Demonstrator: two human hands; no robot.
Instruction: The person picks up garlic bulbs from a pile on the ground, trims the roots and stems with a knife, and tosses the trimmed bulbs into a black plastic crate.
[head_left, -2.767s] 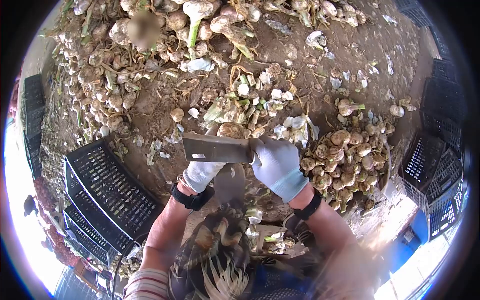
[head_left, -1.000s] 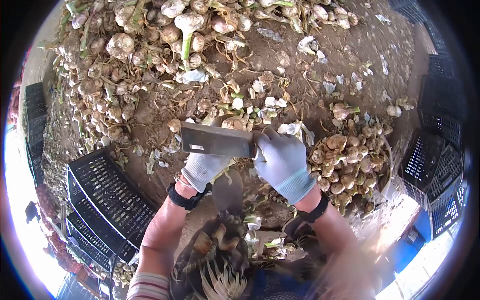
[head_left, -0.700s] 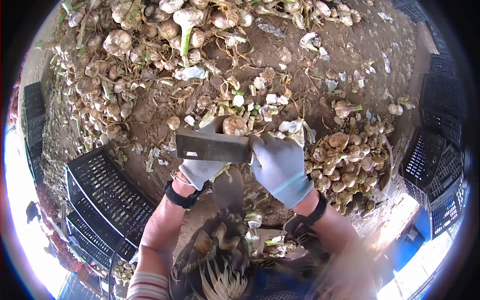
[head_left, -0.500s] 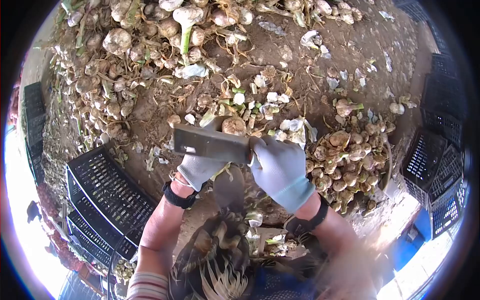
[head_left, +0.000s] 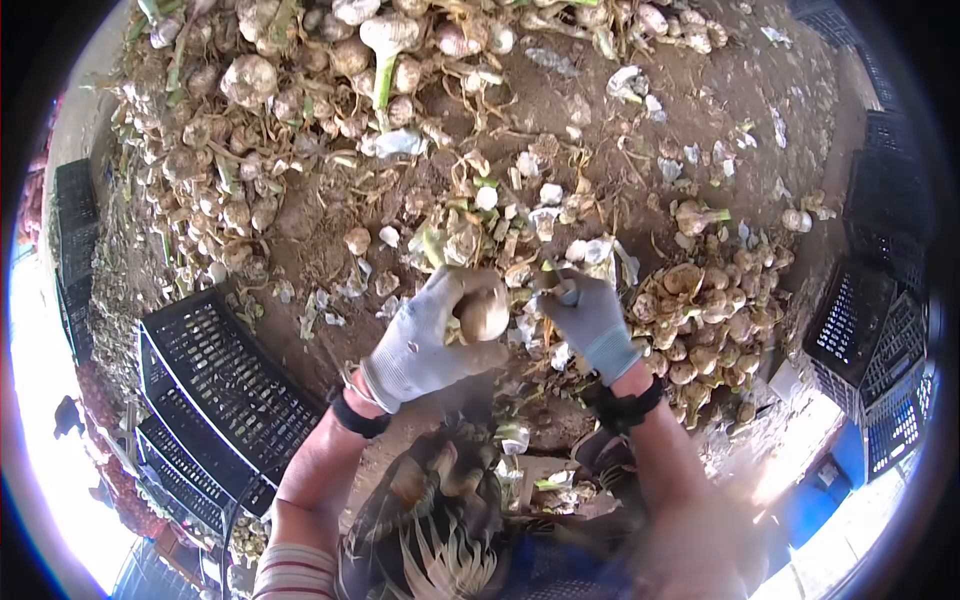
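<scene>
My left hand [head_left: 425,335], in a pale glove, is closed around a brown garlic bulb [head_left: 484,315] and lifts it up in front of me. My right hand [head_left: 590,320], gloved too, is curled shut just right of the bulb. It grips the cleaver's handle, of which only a small end [head_left: 563,292] shows above the fingers. The blade is hidden. Beyond both hands lies a litter of cut stems and white skins [head_left: 490,205] on the soil.
A big heap of untrimmed garlic with stalks [head_left: 250,120] covers the upper left. Trimmed bulbs [head_left: 700,320] are piled in a basin at my right. Black plastic crates [head_left: 215,385] stand at the lower left, with more crates [head_left: 865,320] along the right edge.
The cleaver blade, held flat across the bulb before, has dropped out of sight. My left hand has come up with the bulb, and my right hand has shifted right and turned.
</scene>
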